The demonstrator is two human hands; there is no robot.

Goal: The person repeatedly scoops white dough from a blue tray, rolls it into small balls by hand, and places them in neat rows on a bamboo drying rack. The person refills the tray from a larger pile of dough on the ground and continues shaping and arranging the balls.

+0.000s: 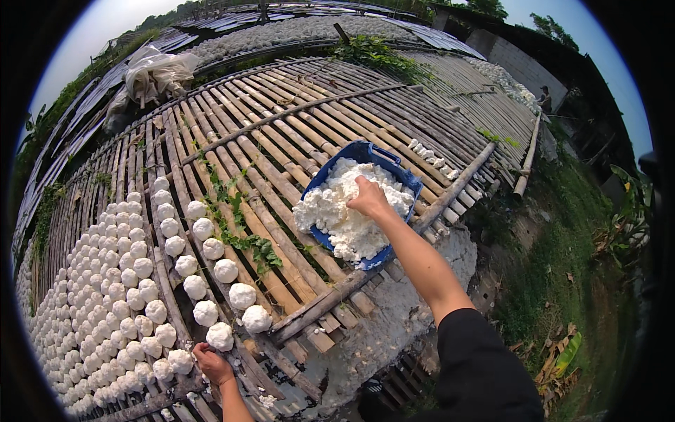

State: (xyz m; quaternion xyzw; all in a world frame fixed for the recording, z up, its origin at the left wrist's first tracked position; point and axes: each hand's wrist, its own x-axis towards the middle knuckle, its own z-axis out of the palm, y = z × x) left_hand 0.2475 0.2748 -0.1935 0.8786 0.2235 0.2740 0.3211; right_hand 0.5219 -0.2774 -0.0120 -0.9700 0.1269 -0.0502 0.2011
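A blue plastic crate (411, 179) stands at the near edge of a bamboo slat platform (281, 190), heaped with a moist, crumbly white mass (337, 200). From the right, my right hand (368, 197) reaches into the heap, its fingers curled into the white stuff and partly hidden. Low on the left, my left hand (212, 363) is closed at the platform's front edge, just below a white lumpy ball (219, 336). What its curled fingers hold, if anything, is hidden.
Rows of white balls (105, 302) cover the platform's left part. Green vines (253, 246) grow between the slats. Small white lumps (432, 160) lie beyond the crate. A plastic sheet (158, 70) is bundled at the far left. Grassy ground (562, 260) drops away right; a person (545, 98) stands far off.
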